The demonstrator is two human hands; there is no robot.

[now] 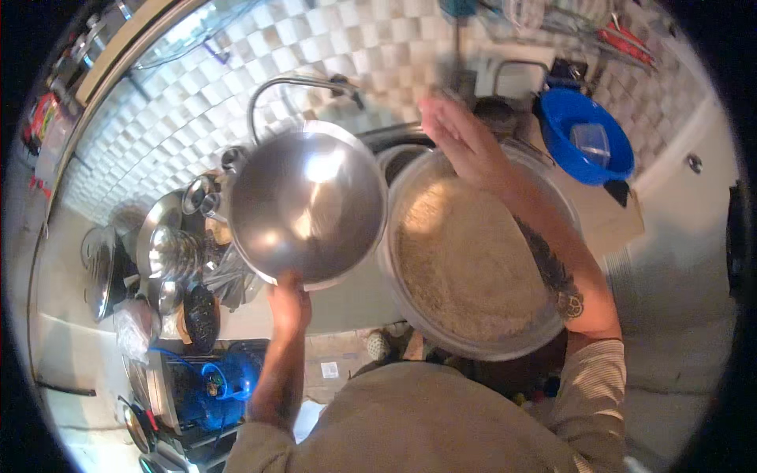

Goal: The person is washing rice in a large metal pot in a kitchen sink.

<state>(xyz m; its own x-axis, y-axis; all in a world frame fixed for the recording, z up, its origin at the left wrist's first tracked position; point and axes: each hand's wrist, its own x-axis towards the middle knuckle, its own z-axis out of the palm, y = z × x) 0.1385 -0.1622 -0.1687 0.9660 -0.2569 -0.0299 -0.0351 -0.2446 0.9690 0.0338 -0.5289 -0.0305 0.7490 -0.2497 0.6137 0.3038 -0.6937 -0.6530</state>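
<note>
My left hand [290, 307] grips the near rim of a shiny stainless steel bowl [266, 195]. The bowl is tipped so that its bare inside faces me, above the counter and in front of the sink faucet [254, 112]. To its right sits a large round basin [397, 295] with a tan, grainy or liquid content [473, 266]; which of the two I cannot tell. Above the far side of that basin my right hand [458, 139] is stretched out and blurred by motion, with nothing visible in it. My right forearm crosses over the basin.
Steel dishes [171, 251], cutlery [230, 278], a plastic bag [135, 328] and a black oval item [201, 319] crowd the left counter. At the back right, a blue tub [559, 118] holds a clear plastic container [590, 143]. A blue bucket [222, 384] stands lower left.
</note>
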